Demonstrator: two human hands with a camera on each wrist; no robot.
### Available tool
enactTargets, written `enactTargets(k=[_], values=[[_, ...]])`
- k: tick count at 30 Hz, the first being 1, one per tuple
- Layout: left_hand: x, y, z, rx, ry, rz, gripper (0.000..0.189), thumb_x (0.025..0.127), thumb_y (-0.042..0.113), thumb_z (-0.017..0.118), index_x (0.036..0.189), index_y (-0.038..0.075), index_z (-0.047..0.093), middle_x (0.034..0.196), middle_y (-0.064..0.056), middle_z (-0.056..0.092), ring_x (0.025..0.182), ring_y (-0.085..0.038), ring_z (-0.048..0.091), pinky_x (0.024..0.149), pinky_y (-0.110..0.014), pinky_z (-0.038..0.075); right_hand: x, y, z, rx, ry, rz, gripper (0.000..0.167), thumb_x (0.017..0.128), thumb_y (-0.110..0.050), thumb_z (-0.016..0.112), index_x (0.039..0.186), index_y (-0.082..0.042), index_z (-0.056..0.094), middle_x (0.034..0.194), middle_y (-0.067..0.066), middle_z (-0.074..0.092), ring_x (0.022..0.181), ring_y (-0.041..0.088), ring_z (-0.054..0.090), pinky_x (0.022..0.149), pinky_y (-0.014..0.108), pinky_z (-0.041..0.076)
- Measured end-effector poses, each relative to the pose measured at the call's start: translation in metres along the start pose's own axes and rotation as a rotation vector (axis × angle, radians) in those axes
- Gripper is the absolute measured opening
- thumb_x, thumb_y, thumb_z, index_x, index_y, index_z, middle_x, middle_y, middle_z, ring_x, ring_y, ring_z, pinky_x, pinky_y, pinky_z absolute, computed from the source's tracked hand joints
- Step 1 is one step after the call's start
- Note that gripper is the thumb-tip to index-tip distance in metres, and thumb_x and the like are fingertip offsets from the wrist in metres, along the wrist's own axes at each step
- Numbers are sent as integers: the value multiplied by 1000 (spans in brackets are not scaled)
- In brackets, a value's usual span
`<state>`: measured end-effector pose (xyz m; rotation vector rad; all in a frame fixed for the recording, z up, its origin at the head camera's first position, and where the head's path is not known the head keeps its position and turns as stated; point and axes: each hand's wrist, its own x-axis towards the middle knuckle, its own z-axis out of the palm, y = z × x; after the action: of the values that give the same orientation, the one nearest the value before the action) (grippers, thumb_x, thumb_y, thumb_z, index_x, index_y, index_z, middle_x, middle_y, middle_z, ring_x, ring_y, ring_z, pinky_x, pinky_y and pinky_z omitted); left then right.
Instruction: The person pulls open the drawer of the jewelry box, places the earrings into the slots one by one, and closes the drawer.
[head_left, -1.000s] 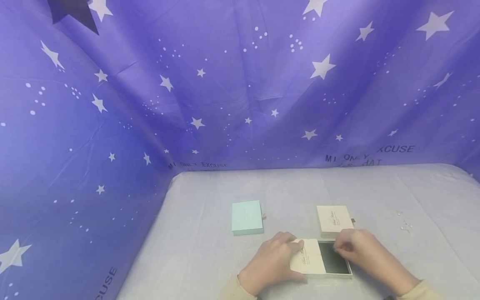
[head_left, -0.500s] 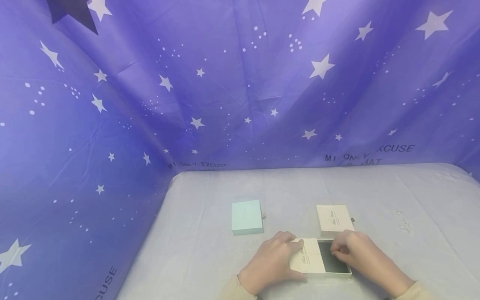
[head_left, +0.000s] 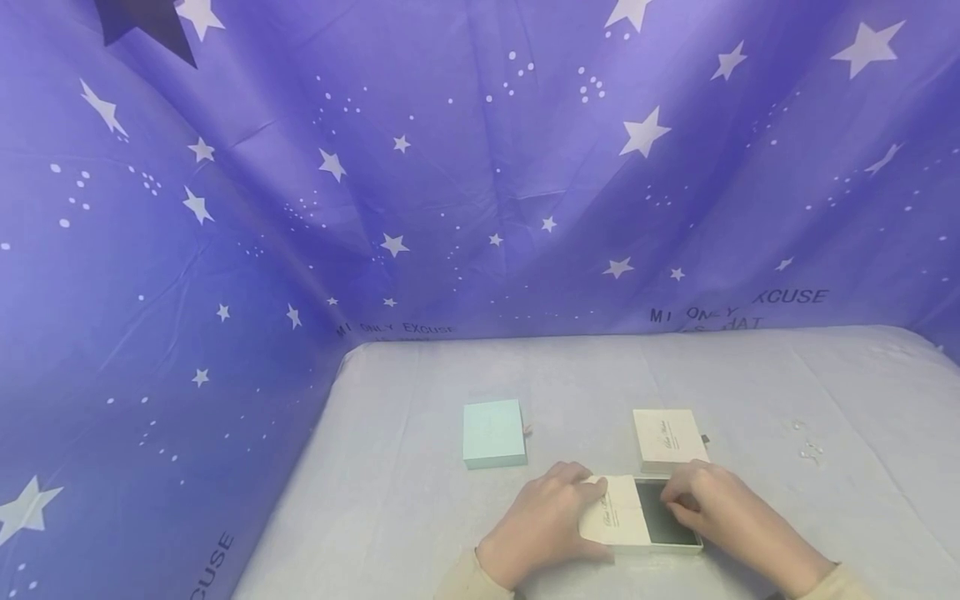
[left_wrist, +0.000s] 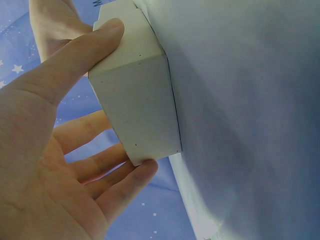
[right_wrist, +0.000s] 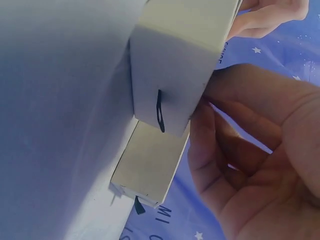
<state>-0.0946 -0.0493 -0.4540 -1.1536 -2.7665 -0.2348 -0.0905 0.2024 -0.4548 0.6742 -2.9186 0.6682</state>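
1. Two hands at the nearer cream box (head_left: 628,523), which lies on the pale cloth (head_left: 375,508) in front of you; its drawer stands part-way out to your right, dark lining (head_left: 656,527) exposed.

2. Left hand (head_left: 540,523): your thumb lies on the near side and your fingers reach the far side, spread to the box's width and gripping the sleeve. Should this grip slacken, a rightward drag could draw the drawer farther out; should it tighten too much, the walls, seemingly card, could bow and bind the drawer.

3. Right hand (head_left: 718,507): your thumb and bent forefinger are drawn together over the lining, beside the rim. Whether they hold anything is hidden; you cannot tell from any view. A small piece pinched there could slip or roll if released off-centre, while a fingernail under the lining could lift it.

4. Black ribbon tab (right_wrist: 160,112), on the drawer's end: if you push the drawer home while the tab is folded, it might be trapped.

5. Small pale pieces (head_left: 810,453), well apart to your right: pale against cloth, they could be overlooked, or scattered if your right sleeve (head_left: 836,581) swings outward.

6. Second cream box (head_left: 663,437), just beyond the nearer one and close to your right knuckles: a careless lift could nudge it askew. The mint box (head_left: 493,435), farther left, seems less exposed.
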Motion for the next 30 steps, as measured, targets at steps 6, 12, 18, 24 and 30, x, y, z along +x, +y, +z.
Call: enactTargets(k=[6, 12, 18, 24, 30], values=[[0, 0, 0, 6, -1, 0, 75, 68, 61, 81, 129, 20, 66, 122, 5, 64, 110, -6, 57, 85, -15, 50, -2, -2, 0, 13, 15, 23, 21, 71, -5, 81, 73, -23, 70, 77, -13, 68, 74, 10, 64, 69, 32, 57], [0, 0, 0, -4, -8, -8, 76, 68, 62, 81, 130, 20, 66, 123, 5, 63, 110, -6, 57, 85, -16, 51, -1, -2, 2, 14, 10, 45, 17, 73, -6, 81, 76, -20, 71, 77, -12, 68, 73, 11, 65, 69, 34, 57], [0, 0, 0, 0, -7, -5, 76, 68, 62, 81, 129, 21, 66, 122, 5, 64, 109, -6, 57, 84, -16, 51, 1, -8, 4, 4, -9, 128, 19, 75, -9, 79, 71, -23, 66, 66, -16, 56, 61, -1, 45, 58, 26, 48], [0, -1, 0, -10, -11, -4, 76, 69, 62, 80, 130, 20, 66, 123, 4, 64, 110, -6, 58, 85, -16, 51, 2, -15, 6, -14, 7, 180, 26, 77, -8, 77, 67, -23, 58, 55, -15, 43, 50, 1, 36, 48, 20, 34], [1, -2, 1, -6, -8, -4, 76, 69, 63, 80, 130, 20, 66, 123, 4, 64, 111, -6, 58, 86, -16, 51, 2, -17, 8, -23, 32, 188, 27, 77, -6, 76, 67, -21, 57, 55, -13, 43, 50, 2, 36, 47, 20, 34]])
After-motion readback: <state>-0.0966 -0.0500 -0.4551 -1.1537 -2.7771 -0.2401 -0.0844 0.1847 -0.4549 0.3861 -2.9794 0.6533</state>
